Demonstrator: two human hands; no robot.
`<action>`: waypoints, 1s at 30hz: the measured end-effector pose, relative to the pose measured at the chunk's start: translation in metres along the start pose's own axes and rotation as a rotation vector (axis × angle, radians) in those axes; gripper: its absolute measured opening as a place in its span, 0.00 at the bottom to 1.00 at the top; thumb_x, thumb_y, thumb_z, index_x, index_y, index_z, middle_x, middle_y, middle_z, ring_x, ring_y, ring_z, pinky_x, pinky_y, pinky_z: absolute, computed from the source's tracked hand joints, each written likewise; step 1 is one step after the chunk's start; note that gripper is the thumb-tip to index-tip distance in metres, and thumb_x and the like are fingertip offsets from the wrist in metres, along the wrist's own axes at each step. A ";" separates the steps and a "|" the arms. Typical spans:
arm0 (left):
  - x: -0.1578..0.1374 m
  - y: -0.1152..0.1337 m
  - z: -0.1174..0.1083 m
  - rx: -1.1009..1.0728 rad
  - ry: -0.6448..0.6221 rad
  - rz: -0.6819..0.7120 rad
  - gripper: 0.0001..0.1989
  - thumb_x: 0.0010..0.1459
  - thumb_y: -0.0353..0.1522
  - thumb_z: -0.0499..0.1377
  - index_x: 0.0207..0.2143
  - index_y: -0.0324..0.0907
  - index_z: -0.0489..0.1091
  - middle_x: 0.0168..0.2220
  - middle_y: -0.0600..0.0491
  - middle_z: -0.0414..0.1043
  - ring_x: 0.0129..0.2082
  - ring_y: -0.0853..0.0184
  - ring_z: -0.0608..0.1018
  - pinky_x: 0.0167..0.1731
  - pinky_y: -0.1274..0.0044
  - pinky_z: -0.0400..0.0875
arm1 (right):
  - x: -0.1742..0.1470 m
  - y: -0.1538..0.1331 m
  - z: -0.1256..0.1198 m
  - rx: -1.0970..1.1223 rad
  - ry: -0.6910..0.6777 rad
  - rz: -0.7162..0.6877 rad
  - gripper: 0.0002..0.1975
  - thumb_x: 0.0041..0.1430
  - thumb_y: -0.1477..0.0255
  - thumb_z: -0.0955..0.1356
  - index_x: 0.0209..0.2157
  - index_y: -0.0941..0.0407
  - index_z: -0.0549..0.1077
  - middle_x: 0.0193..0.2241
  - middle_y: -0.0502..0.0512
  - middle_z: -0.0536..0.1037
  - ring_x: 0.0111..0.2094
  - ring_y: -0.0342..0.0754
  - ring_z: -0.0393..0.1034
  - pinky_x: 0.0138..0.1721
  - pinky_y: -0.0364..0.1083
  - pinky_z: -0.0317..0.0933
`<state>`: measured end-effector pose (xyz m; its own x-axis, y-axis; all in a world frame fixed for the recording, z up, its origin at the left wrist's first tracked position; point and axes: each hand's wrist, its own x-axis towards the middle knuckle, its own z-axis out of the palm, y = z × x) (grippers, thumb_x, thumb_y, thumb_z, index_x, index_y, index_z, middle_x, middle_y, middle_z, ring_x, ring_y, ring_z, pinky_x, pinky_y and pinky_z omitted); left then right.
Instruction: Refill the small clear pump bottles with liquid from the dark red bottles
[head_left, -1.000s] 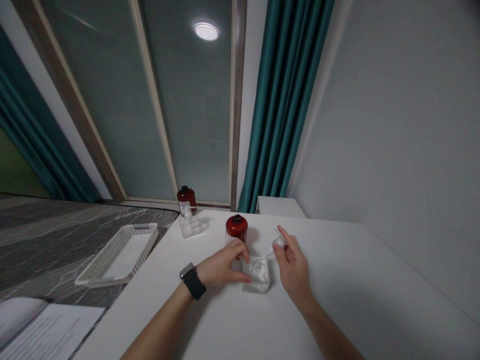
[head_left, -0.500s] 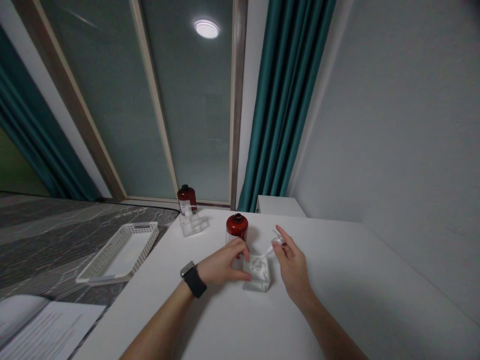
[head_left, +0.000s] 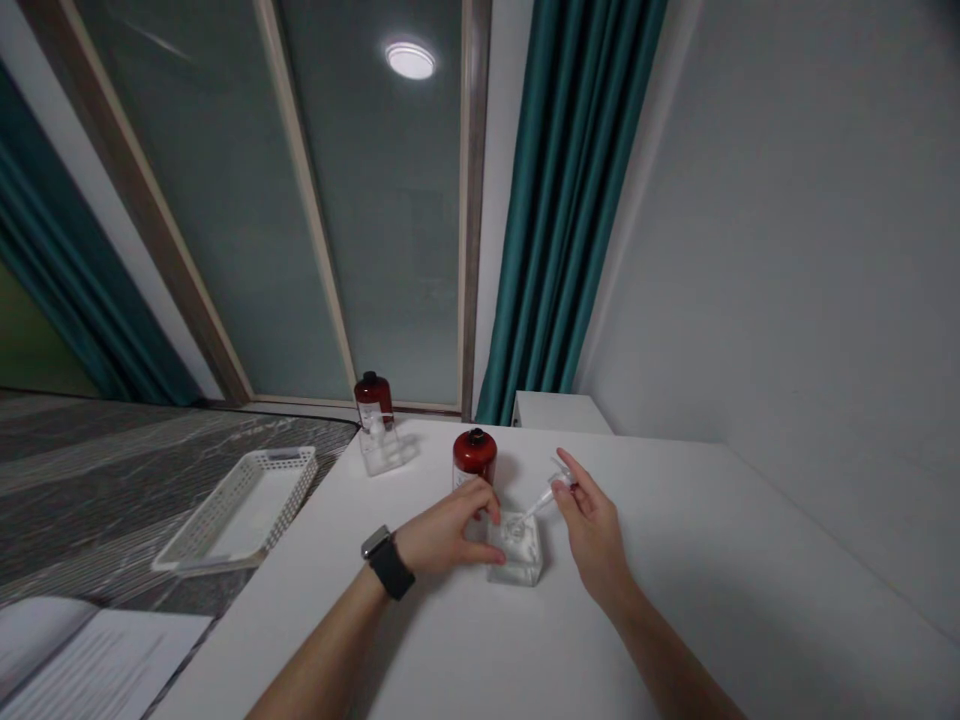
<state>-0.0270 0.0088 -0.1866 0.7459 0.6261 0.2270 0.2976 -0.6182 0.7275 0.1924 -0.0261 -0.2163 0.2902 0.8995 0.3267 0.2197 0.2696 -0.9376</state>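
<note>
A clear square bottle (head_left: 517,565) stands on the white table in front of me, and my left hand (head_left: 454,525) holds it from the left with thumb and fingers. In my right hand (head_left: 592,530), just right of the bottle, is a clear-and-white pump head (head_left: 559,482), pinched between the fingers. Its slim tube (head_left: 538,502) slants down to the bottle's mouth; whether its tip is inside is too small to tell. Behind my left hand stands a dark red bottle (head_left: 474,455) with a black neck, its lower part partly hidden by my fingers.
At the table's far left corner are another dark red bottle (head_left: 373,393) and a clear pump bottle (head_left: 381,452). A white perforated basket (head_left: 259,510) and an open booklet (head_left: 127,660) lie on the dark surface to the left. A wall (head_left: 810,300) rises on the right.
My right hand has shifted slightly right with the pump head. My left hand keeps its hold on the clear bottle.
</note>
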 end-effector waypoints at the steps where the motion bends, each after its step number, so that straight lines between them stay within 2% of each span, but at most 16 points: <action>1: 0.000 0.000 0.000 0.002 -0.002 0.000 0.16 0.52 0.37 0.68 0.36 0.41 0.66 0.42 0.50 0.66 0.44 0.61 0.70 0.46 0.72 0.65 | 0.000 0.000 0.000 0.001 -0.001 -0.002 0.29 0.60 0.59 0.67 0.59 0.58 0.69 0.28 0.50 0.69 0.28 0.45 0.62 0.31 0.44 0.62; 8: -0.001 -0.001 -0.001 0.023 -0.013 -0.003 0.15 0.53 0.37 0.68 0.36 0.41 0.66 0.43 0.50 0.66 0.44 0.61 0.70 0.45 0.72 0.65 | 0.001 0.001 0.001 -0.005 -0.035 -0.054 0.27 0.59 0.61 0.67 0.58 0.57 0.70 0.31 0.52 0.71 0.30 0.46 0.66 0.34 0.45 0.64; 13: -0.001 -0.001 0.000 0.027 -0.014 -0.010 0.15 0.53 0.38 0.68 0.36 0.42 0.66 0.42 0.50 0.66 0.44 0.60 0.70 0.45 0.72 0.66 | 0.004 0.000 -0.003 0.019 -0.093 0.002 0.26 0.58 0.59 0.68 0.55 0.57 0.72 0.30 0.51 0.73 0.30 0.47 0.67 0.34 0.45 0.63; 17: 0.000 0.000 0.000 0.025 -0.018 -0.013 0.15 0.53 0.37 0.68 0.36 0.42 0.66 0.43 0.50 0.66 0.44 0.61 0.70 0.45 0.72 0.66 | 0.014 0.006 -0.015 0.148 -0.123 0.079 0.25 0.56 0.57 0.70 0.52 0.56 0.73 0.33 0.53 0.76 0.35 0.49 0.70 0.38 0.46 0.65; 20: 0.000 0.000 -0.001 0.019 -0.019 -0.025 0.14 0.52 0.34 0.68 0.36 0.42 0.66 0.43 0.50 0.65 0.44 0.61 0.69 0.46 0.71 0.66 | 0.030 0.020 -0.034 0.207 -0.082 0.099 0.24 0.55 0.57 0.70 0.50 0.55 0.72 0.38 0.55 0.78 0.37 0.50 0.72 0.43 0.49 0.66; 23: 0.001 0.000 0.000 0.012 -0.023 -0.035 0.14 0.51 0.33 0.68 0.36 0.42 0.66 0.43 0.51 0.65 0.44 0.61 0.69 0.46 0.71 0.66 | 0.046 0.038 -0.058 0.065 -0.027 0.050 0.21 0.56 0.57 0.69 0.47 0.54 0.70 0.38 0.56 0.78 0.36 0.50 0.73 0.40 0.50 0.67; 26: 0.001 0.000 0.000 0.002 -0.029 -0.053 0.14 0.51 0.32 0.68 0.36 0.42 0.66 0.44 0.51 0.65 0.45 0.61 0.69 0.46 0.71 0.66 | 0.059 0.055 -0.076 -0.027 0.022 0.003 0.19 0.55 0.60 0.68 0.46 0.54 0.68 0.34 0.53 0.75 0.35 0.50 0.72 0.39 0.50 0.67; 30: 0.001 0.003 0.000 0.006 -0.036 -0.082 0.13 0.51 0.31 0.67 0.37 0.42 0.66 0.44 0.51 0.64 0.45 0.60 0.69 0.47 0.70 0.65 | 0.067 0.075 -0.084 -0.171 0.049 -0.079 0.18 0.52 0.65 0.69 0.45 0.53 0.70 0.31 0.50 0.71 0.31 0.49 0.67 0.38 0.50 0.65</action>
<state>-0.0252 0.0077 -0.1839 0.7398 0.6574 0.1431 0.3622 -0.5684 0.7388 0.3069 0.0253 -0.2552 0.3100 0.8586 0.4083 0.3980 0.2728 -0.8759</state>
